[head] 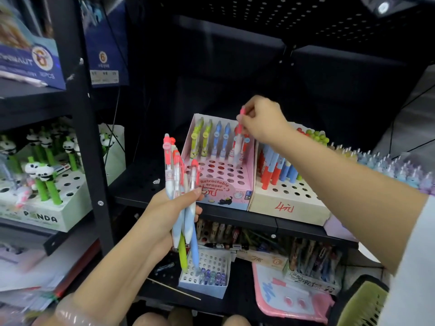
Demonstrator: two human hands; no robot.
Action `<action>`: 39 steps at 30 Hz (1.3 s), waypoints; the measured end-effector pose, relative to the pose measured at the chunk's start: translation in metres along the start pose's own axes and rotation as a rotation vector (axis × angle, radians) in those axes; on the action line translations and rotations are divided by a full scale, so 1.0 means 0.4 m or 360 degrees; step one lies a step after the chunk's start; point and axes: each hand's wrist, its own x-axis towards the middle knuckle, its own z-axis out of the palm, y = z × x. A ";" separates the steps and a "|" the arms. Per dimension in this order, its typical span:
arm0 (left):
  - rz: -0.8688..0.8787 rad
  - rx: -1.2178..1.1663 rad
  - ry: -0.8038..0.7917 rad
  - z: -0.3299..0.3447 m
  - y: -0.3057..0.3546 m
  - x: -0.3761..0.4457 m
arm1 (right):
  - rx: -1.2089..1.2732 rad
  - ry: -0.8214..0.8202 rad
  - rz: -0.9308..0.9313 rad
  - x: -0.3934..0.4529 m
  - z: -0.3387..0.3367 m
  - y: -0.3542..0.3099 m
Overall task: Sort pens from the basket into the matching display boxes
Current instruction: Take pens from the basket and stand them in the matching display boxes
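Note:
My left hand (174, 208) grips a bundle of retractable pens (179, 184) with red tops, upright in front of the shelf. My right hand (261, 118) pinches the top of a single red-topped pen (239, 137), its lower end over the holes at the back right of the pink display box (226, 196). Green, blue and red pens stand along the back row of that box. The front holes of the pink box hold nothing. The green basket (360, 304) shows at the bottom right corner.
A beige box (287, 205) of red and blue pens stands right of the pink one, with pastel pens (388, 165) further right. A panda pen box (47, 215) sits on the left shelf. Black shelf posts (94, 161) divide the units. Lower shelf holds more pen boxes and a pink tray (292, 302).

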 end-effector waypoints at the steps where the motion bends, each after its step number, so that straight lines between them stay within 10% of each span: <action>1: -0.0004 -0.0015 0.0001 -0.002 -0.002 -0.001 | -0.0006 -0.0036 0.0025 0.005 0.008 0.005; 9: -0.0009 -0.0079 -0.0017 -0.016 -0.014 -0.002 | -0.0047 -0.0089 0.0097 0.019 0.023 0.011; 20: 0.0028 -0.0100 -0.0080 -0.005 -0.009 -0.013 | -0.1058 -0.0526 0.0052 -0.001 0.069 0.019; 25: 0.0056 -0.0144 -0.0094 -0.006 -0.006 -0.013 | -0.0425 -0.0122 -0.0044 -0.063 0.066 0.028; 31: 0.0028 -0.0124 -0.0145 0.018 -0.018 -0.012 | 0.0729 -0.1044 0.0144 -0.163 0.064 0.003; 36: -0.0003 -0.0134 -0.0198 0.024 -0.015 -0.009 | 0.0894 -0.0944 0.0206 -0.155 0.046 -0.001; 39: -0.0019 -0.0243 -0.0184 0.023 -0.010 -0.008 | 0.0835 -0.0461 0.0042 -0.107 -0.008 -0.009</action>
